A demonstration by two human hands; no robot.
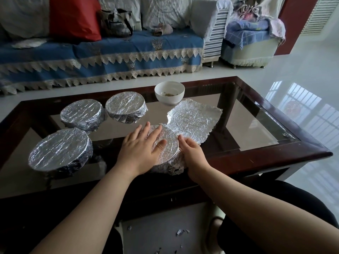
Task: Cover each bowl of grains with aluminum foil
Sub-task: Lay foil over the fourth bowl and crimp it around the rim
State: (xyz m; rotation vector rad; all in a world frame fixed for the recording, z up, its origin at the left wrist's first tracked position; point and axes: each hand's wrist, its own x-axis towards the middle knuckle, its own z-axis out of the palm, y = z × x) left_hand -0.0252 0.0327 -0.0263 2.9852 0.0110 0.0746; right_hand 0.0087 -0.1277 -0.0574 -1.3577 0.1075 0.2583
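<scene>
Beyond the counter [275, 158] stands a sofa [110, 57] under a blue lace-edged cover, bearing a red cushion [73, 17] and a dark bag [115, 22], with a cloth-heaped armchair [251, 46] to the sofa's right on pale glossy floor [302, 70].
</scene>
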